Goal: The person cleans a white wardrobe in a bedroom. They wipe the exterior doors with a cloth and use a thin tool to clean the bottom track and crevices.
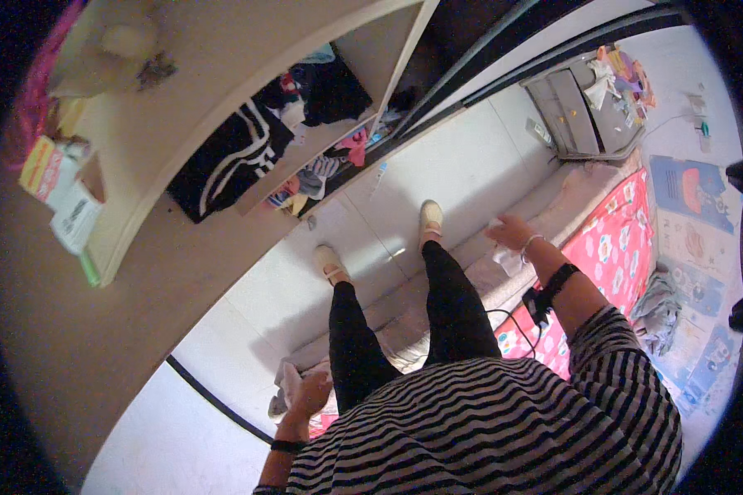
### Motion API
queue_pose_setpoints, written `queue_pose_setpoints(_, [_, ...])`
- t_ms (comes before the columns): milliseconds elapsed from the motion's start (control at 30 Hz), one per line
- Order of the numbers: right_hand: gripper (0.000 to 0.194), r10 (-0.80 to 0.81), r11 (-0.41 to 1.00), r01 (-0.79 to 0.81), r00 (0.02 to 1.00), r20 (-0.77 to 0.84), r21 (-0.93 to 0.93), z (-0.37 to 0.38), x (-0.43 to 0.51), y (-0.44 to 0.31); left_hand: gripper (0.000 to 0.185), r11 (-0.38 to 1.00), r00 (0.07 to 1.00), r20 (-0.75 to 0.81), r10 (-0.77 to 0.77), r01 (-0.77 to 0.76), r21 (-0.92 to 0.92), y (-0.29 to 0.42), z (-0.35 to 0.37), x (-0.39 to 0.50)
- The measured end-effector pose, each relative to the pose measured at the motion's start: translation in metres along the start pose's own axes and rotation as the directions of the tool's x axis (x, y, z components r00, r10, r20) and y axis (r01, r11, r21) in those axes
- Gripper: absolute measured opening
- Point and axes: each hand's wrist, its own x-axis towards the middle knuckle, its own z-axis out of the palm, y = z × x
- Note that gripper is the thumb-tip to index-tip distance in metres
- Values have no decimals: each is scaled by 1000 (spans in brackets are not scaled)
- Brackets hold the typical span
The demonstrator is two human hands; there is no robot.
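Observation:
My left hand (312,394) is low beside my left thigh, next to a bunched pale cloth (285,388); whether its fingers grip the cloth is not clear. My right hand (511,232) is held out over the bed's edge, its fingers bent, with a small whitish thing (506,260) just below it. I cannot tell whether that thing is held. Under and beside my legs lies a bed with a pink patterned sheet (607,247). A black cable (520,325) runs from a black device strapped to my right forearm (540,303).
An open wardrobe shelf holds a black garment with white stripes (241,158). Small clothes (316,176) fill the compartment below. A torn box (77,210) lies on the curved surface at left. A grey drawer cabinet (569,117) stands beyond the tiled floor (470,154), with clothes on top.

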Motion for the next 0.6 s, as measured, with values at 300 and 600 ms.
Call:
queue_pose_setpoints(300, [72,98,926,180,734,672,-331,42,-116,134,58,519,879,325,-348,470,-714,-32,131,-68])
queue_pose_setpoints(600, [47,664,628,257,316,678,-735,23,-205,216,39,596,796,481,-367,598,-535,-27,143,-130])
